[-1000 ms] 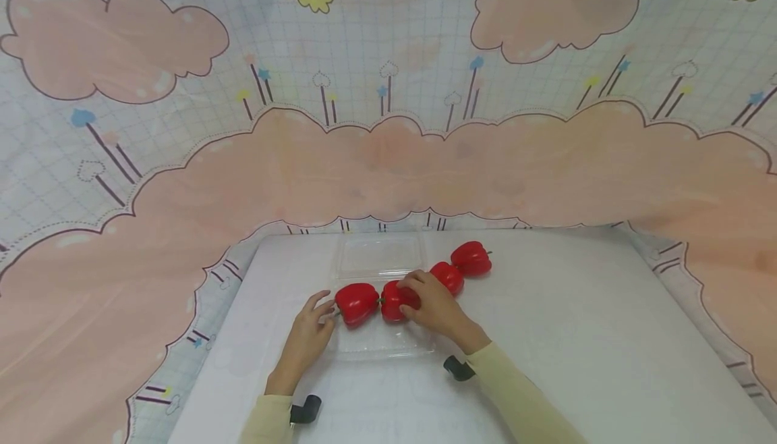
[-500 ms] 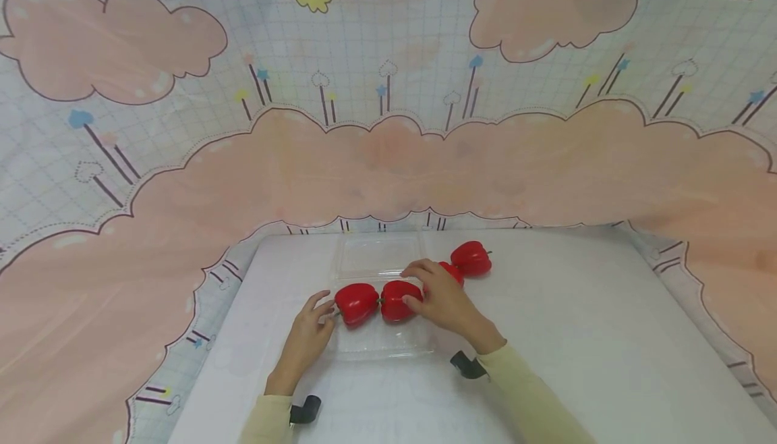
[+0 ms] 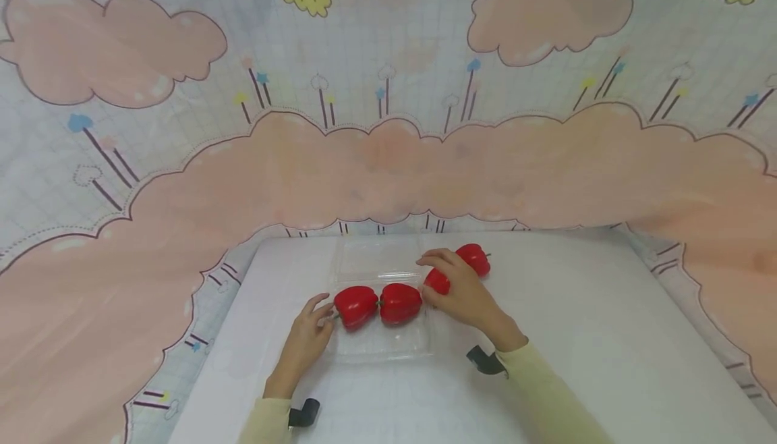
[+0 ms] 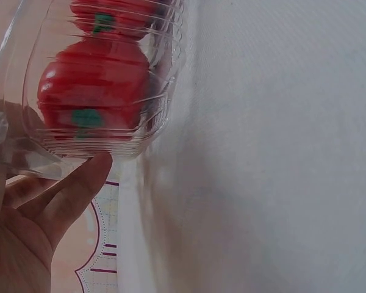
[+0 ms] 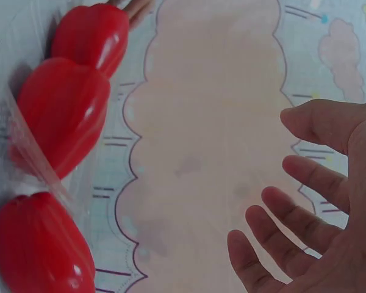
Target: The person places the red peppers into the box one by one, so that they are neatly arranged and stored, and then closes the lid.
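Note:
Two red bell peppers, a left one point(image 3: 355, 308) and a right one point(image 3: 400, 303), lie side by side in a clear plastic container point(image 3: 382, 348) with its lid point(image 3: 381, 255) folded back. At the container's left wall is my left hand point(image 3: 305, 340), fingers loosely bent; the left wrist view shows a fingertip point(image 4: 102, 163) touching the plastic. My right hand point(image 3: 466, 294) hovers right of the container, fingers spread and holding nothing, near a third pepper point(image 3: 437, 281) that it partly hides. Behind that lies a fourth pepper point(image 3: 473, 259), stem to the right.
A white table point(image 3: 564, 309) stretches around the container. Patterned cloth with clouds point(image 3: 388, 174) hangs behind and beside it. Black wrist cameras, one on the left point(image 3: 305, 413) and one on the right point(image 3: 485, 360), sit under the forearms.
My right hand has let go of the right pepper in the container and moved right, toward the peppers outside. The left hand has stayed at the container's left wall.

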Motion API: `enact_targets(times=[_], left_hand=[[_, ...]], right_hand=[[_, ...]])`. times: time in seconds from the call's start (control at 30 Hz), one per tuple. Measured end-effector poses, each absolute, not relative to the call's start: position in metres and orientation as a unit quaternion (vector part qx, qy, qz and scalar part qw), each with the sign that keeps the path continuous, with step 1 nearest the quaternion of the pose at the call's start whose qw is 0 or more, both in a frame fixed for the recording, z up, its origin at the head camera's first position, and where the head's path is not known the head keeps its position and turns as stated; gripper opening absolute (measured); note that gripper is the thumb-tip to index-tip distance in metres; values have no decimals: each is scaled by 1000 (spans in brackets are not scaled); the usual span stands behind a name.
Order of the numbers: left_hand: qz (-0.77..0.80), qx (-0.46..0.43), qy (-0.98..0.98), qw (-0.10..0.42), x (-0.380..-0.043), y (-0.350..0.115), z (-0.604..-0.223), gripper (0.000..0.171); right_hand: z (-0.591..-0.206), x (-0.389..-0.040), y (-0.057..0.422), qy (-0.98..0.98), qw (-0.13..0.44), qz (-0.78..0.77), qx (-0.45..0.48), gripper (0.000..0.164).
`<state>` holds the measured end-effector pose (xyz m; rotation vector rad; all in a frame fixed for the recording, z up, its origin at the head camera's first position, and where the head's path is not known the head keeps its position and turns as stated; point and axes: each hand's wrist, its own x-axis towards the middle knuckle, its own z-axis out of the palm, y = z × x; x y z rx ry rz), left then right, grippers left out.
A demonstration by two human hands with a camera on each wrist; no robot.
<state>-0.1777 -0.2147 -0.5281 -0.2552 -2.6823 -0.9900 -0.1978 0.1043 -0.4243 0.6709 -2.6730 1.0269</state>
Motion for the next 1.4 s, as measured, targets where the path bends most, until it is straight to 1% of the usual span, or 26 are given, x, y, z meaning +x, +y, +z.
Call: enact_targets(times=[0.13, 0.33, 0.43, 0.7, 0.83, 1.4], left_hand=[[-347, -87, -924, 132, -176, -215, -530, 34], [-352, -88, -922, 138, -176, -215, -530, 34], [-350, -88, -923, 135, -176, -216, -529, 34], [-349, -89, -923, 138, -179, -216, -527, 34], [-350, -89, -922, 139, -178, -217, -528, 35], [-353, -93, -920, 139, -177, -216, -530, 34]], right_hand=[[-427, -200, 115, -903, 114, 350, 222, 48], [-430, -208, 131, -892, 142, 378, 204, 55], [-430, -211, 139, -888, 152, 383, 202, 54], [-431, -215, 157, -902, 117, 357, 211, 49], [-436, -217, 164, -912, 109, 339, 202, 49], [-451, -229, 193, -921, 110, 338, 162, 52]])
